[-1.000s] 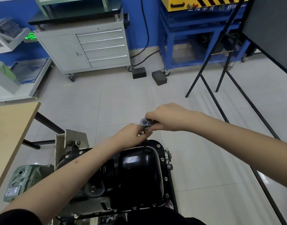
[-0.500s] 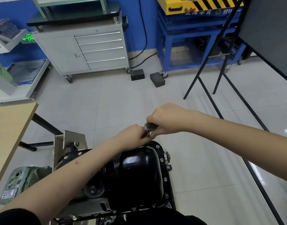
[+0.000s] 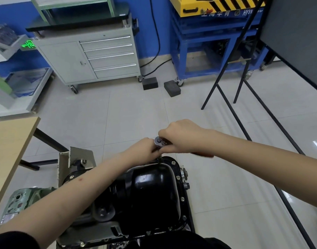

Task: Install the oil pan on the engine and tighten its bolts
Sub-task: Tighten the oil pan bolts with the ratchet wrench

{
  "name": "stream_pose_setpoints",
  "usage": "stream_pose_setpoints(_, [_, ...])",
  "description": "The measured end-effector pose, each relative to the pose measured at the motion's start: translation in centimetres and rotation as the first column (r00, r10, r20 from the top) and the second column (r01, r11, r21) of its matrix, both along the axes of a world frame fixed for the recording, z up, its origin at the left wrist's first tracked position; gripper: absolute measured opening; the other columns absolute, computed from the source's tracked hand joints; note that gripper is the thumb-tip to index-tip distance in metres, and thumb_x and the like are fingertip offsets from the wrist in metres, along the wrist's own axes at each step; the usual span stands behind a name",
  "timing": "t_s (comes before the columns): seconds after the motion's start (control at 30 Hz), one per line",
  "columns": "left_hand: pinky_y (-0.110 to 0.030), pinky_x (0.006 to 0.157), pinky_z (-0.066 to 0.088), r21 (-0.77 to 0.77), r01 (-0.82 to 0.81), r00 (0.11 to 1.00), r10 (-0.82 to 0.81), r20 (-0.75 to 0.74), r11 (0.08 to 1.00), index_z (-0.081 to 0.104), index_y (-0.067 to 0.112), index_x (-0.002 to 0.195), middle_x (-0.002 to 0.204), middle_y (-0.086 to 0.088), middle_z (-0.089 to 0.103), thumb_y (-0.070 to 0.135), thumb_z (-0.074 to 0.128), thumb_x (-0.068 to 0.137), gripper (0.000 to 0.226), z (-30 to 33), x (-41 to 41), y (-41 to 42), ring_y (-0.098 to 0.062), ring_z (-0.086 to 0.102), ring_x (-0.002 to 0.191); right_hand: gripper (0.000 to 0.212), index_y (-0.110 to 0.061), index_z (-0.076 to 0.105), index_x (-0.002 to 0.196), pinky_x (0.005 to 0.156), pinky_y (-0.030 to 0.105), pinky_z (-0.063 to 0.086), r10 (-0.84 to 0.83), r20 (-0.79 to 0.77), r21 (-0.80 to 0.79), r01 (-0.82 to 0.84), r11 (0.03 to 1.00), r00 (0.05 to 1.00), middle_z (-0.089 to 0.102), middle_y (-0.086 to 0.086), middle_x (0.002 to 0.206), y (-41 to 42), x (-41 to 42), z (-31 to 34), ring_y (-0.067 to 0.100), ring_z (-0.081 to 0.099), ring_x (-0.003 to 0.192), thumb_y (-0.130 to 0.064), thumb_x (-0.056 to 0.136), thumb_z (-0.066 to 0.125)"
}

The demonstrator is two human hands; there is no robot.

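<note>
Glossy black oil pan (image 3: 150, 191), bolted rim

Glossy black oil pan (image 3: 150, 191), grey cabinet (image 3: 87, 58), blue wall (image 3: 10, 17) (yellow-and-black stripes (image 3: 225, 3) beyond).

Oil pan (image 3: 150, 191): pressed metal, glossy black paint, smooth, with faint scuffs on its top face.
Bolts (image 3: 178, 177) along the oil pan's rim: bright bare metal.
Engine (image 3: 26, 198), left of the oil pan: rough cast metal, dull grey-green.
Bracket (image 3: 77, 158), behind the engine: flat sheet metal, matt grey, worn at the edges.
Ratchet (image 3: 159, 141), above the oil pan's far rim: polished chrome head.
Desk (image 3: 8, 146), left of the oil pan: pale wood-grain top, matt; black metal legs.
Floor (image 3: 132, 114): smooth light tiles with a slight sheen.
Cabinet (image 3: 93, 56), well beyond the oil pan: grey painted metal, bright metal drawer pulls.
</note>
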State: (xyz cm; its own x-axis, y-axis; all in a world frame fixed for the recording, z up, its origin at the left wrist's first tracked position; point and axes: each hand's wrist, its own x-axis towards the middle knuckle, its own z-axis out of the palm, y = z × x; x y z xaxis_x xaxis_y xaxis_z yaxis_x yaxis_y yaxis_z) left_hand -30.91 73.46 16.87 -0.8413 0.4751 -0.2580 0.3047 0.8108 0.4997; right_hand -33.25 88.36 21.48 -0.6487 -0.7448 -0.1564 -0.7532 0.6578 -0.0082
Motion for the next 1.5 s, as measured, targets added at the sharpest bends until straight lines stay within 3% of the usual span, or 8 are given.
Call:
stream_pose_setpoints(0.17, [-0.021,0.059,0.024,-0.016,0.052,0.995,-0.05,0.087,0.999,0.053,-0.002,0.086,0.087,-0.023,0.06,0.018,0.042,0.097,0.026,-0.1,0.1,0.2,-0.03,0.05,0.077,0.02,-0.017,0.058,0.105,0.083,0.034,0.04,0.237,-0.084,0.074,-0.231,0.97,0.968,0.061,0.0,0.102,0.0,-0.2,0.6,0.023,0.054,0.1,-0.023,0.088,0.048])
stream_pose_setpoints(0.37, [-0.019,0.051,0.029,-0.048,-0.041,0.998,0.044,0.054,0.998,0.042,0.014,0.062,0.075,-0.023,0.054,0.025,0.049,0.094,0.034,0.0,0.2,-0.2,-0.018,0.042,0.057,0.042,-0.01,0.055,0.097,0.05,0.029,0.025,-0.014,-0.013,0.03,0.014,0.999,1.0,0.061,0.009,0.092,-0.3,0.7,0.2,0.024,0.045,0.067,-0.05,0.088,0.049])
stream_pose_setpoints(0.57, [-0.025,0.062,0.029,-0.01,0.038,0.997,-0.037,0.063,0.999,0.046,0.008,0.077,0.087,-0.023,0.06,0.02,0.042,0.097,0.024,-0.3,0.3,0.0,-0.035,0.053,0.083,0.019,-0.02,0.056,0.104,0.09,0.028,0.032,0.252,-0.173,0.088,-0.239,0.967,0.952,0.06,-0.003,0.107,-0.2,0.4,0.4,0.02,0.051,0.105,-0.018,0.088,0.046])
stream_pose_setpoints(0.77, [-0.01,0.052,0.033,-0.007,-0.047,0.985,0.047,0.166,0.999,0.048,0.014,0.068,0.069,-0.006,0.051,0.019,0.047,0.094,0.026,-0.1,0.3,-0.4,-0.008,0.04,0.06,0.042,-0.009,0.057,0.097,0.054,0.029,0.028,0.028,-0.071,0.041,-0.025,0.999,0.997,0.063,0.009,0.093,-0.6,1.0,0.4,0.028,0.055,0.076,-0.05,0.088,0.049])
stream_pose_setpoints(1.0, [-0.035,0.081,0.045,0.041,-0.021,0.984,0.014,0.176,0.999,0.056,-0.004,0.096,0.098,-0.018,0.063,0.021,0.04,0.097,0.03,-0.6,0.1,0.0,-0.03,0.057,0.092,0.019,-0.018,0.056,0.104,0.088,0.029,0.033,0.244,-0.182,0.096,-0.23,0.968,0.952,0.061,-0.002,0.107,-0.7,0.6,0.6,0.021,0.051,0.105,-0.02,0.088,0.047])
stream_pose_setpoints(1.2, [-0.014,0.054,0.032,0.011,-0.064,0.977,0.06,0.205,0.998,0.052,0.01,0.074,0.071,-0.004,0.055,0.021,0.05,0.093,0.023,-0.8,0.2,-0.6,-0.012,0.043,0.068,0.039,-0.011,0.055,0.099,0.049,0.027,0.024,0.033,-0.069,0.083,-0.027,0.996,0.997,0.062,0.008,0.095,-1.2,1.3,0.4,0.026,0.051,0.074,-0.048,0.089,0.048])
stream_pose_setpoints(1.37, [-0.029,0.08,0.045,0.083,-0.012,0.987,-0.001,0.16,0.996,0.058,0.0,0.095,0.095,-0.017,0.062,0.019,0.041,0.097,0.026,-0.7,0.0,-0.1,-0.023,0.057,0.088,0.021,-0.018,0.053,0.108,0.089,0.029,0.031,0.235,-0.198,0.12,-0.214,0.969,0.952,0.057,-0.001,0.109,-0.9,0.9,0.6,0.021,0.049,0.108,-0.02,0.088,0.048])
stream_pose_setpoints(1.5, [-0.014,0.065,0.042,0.016,-0.004,0.98,0.001,0.201,1.0,0.053,0.013,0.078,0.075,0.001,0.057,0.02,0.043,0.095,0.022,-0.9,-0.1,-0.4,-0.018,0.05,0.076,0.023,-0.017,0.056,0.093,0.073,0.03,0.035,0.171,-0.179,0.124,-0.15,0.981,0.969,0.063,0.004,0.098,-1.2,1.0,1.0,0.024,0.056,0.087,-0.039,0.087,0.053])
